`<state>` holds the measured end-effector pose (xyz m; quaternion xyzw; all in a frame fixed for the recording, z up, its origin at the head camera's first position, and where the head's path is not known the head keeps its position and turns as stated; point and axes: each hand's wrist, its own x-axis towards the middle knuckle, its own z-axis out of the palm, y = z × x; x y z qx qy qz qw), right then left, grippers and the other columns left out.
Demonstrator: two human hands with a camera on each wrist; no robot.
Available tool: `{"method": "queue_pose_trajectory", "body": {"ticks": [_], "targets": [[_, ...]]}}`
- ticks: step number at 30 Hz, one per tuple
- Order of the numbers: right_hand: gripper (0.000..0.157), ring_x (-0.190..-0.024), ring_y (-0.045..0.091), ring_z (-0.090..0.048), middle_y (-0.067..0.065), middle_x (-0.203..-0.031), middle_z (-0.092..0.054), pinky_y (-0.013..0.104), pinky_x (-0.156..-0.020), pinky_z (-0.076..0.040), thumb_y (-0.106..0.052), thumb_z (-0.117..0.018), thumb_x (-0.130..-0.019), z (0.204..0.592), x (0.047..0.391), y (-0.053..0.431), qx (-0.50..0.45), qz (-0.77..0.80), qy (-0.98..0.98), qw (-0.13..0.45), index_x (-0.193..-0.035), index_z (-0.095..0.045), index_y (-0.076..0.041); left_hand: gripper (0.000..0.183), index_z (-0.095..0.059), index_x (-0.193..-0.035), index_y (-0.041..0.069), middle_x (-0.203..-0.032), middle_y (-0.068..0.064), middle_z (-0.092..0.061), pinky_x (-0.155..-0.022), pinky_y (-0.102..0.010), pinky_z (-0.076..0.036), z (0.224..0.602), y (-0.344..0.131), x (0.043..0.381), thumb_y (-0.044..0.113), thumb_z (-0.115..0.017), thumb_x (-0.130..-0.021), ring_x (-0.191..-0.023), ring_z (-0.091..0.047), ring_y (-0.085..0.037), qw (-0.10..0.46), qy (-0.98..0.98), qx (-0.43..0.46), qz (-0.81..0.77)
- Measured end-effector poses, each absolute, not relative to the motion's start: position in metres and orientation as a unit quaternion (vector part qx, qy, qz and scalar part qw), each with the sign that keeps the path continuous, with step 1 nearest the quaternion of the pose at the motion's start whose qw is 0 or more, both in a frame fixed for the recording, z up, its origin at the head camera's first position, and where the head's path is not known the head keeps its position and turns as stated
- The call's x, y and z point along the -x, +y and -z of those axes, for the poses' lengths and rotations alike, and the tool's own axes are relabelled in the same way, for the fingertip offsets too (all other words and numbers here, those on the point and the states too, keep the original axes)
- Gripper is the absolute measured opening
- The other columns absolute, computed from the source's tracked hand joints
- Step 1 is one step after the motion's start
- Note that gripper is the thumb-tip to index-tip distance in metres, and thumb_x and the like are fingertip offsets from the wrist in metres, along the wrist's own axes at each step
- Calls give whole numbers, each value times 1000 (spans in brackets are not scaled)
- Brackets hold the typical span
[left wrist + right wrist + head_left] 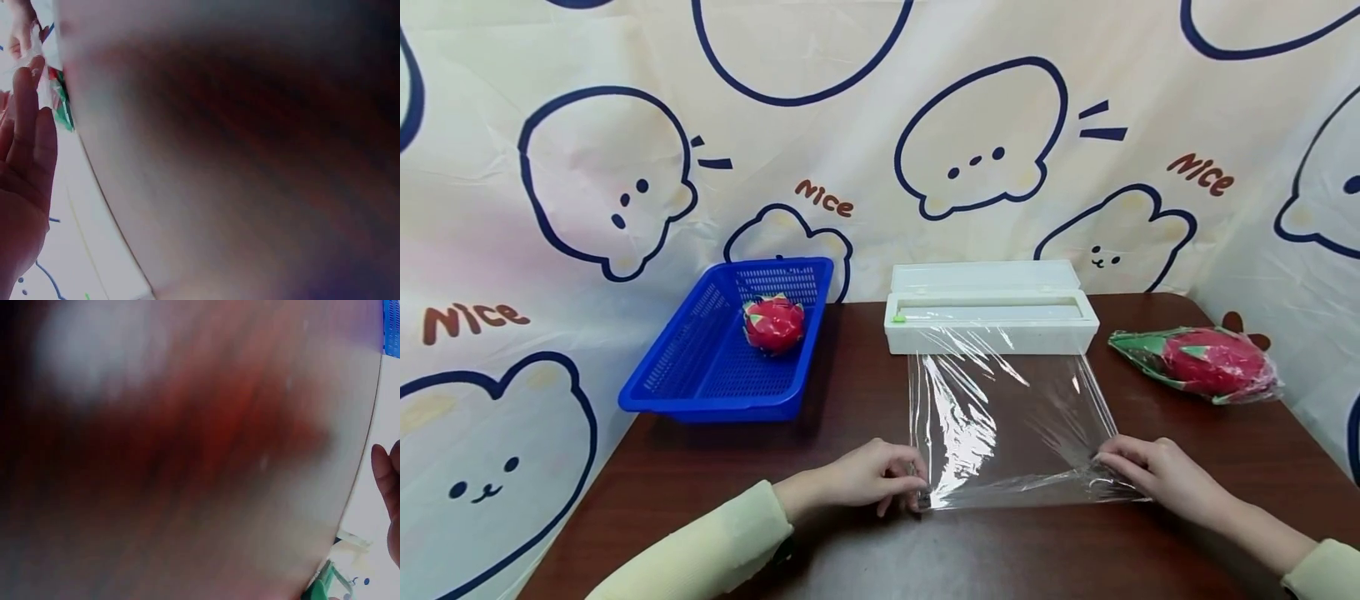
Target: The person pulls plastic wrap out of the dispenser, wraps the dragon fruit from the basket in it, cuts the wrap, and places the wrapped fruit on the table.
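A sheet of clear plastic wrap [1022, 425] stretches toward the person from a white wrap dispenser box [992, 333] whose lid stands raised. My left hand [880, 475] pinches the near left corner of the film. At the near right corner, my right hand [1165, 475] pinches the film between thumb and fingers. In the left wrist view the left hand [25, 150] shows at the left edge, with film at its fingertips. Only part of the right hand [389, 487] appears in the right wrist view. Both wrist views are mostly blurred.
A blue plastic basket [722, 408] at the left holds a red dragon fruit [775, 323]. Another dragon fruit [1213, 362], covered in clear film, lies at the right of the brown table [850, 550]. A cartoon-printed cloth [865, 150] hangs behind.
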<state>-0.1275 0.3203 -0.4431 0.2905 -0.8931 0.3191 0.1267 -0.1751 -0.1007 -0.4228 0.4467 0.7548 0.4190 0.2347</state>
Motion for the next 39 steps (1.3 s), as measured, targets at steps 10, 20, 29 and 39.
{"method": "queue_pose_trajectory", "body": {"ticks": [10,20,29,39], "targets": [[21,-41,-11,-37,-26,-52,-41,13,-42,-34,-10,-64,-94,446,126,322,-297,-310,-901,53,-95,-64,-31,5,-61,-95,13,-72,3,-70,-46,-24,-49,427,-104,179,13,-58,-99,-39,-55,-11,251,764,-455,-382],[17,-52,-9,-45,-26,-65,-50,14,-47,-40,-15,-63,-95,444,119,334,-331,-271,-904,7,-95,-66,-32,5,-58,-95,14,-72,4,-69,-55,-20,-51,428,-108,178,15,-56,-100,-41,-57,-5,241,773,-472,-350],[21,-71,-2,-51,-18,-85,-55,15,-57,-42,-15,-78,-82,441,125,332,-369,-306,-876,46,-90,-73,-33,5,-58,-96,14,-79,7,-71,-54,-18,-50,425,-108,179,13,-56,-100,-48,-59,-1,230,775,-485,-334],[16,-73,3,-59,-8,-85,-67,22,-57,-51,-4,-73,-85,445,130,332,-438,-416,-790,-105,-90,-73,-20,6,-66,-89,13,-74,9,-69,-58,-17,-51,425,-107,177,14,-65,-95,-52,-59,3,238,777,-491,-315]]}}
